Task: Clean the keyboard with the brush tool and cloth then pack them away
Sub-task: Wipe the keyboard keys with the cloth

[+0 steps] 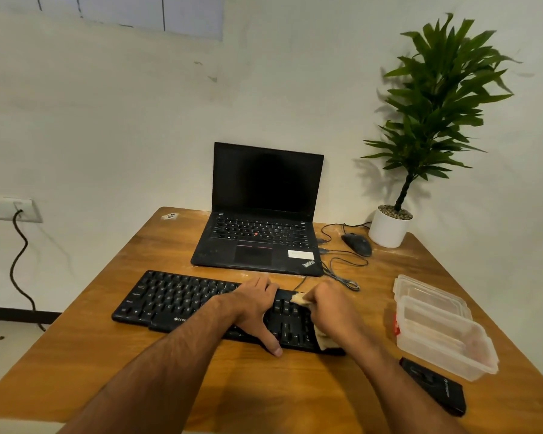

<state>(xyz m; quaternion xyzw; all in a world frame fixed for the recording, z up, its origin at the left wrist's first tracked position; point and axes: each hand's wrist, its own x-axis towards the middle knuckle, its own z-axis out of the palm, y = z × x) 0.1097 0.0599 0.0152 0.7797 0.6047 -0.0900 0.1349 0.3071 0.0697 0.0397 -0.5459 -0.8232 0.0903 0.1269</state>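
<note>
Head view: right hand [329, 303] is gripping the cloth [298, 298], wiping the keyboard [176, 300]; left hand [257, 305] is pressing flat, fingers relaxed. Packing into the box [445, 336] is seemingly still waiting.

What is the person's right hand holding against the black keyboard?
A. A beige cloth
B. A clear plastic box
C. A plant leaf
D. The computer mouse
A: the right hand grips a beige cloth on the right end of the keyboard, while the mouse and the plastic box lie untouched on the table.
</note>
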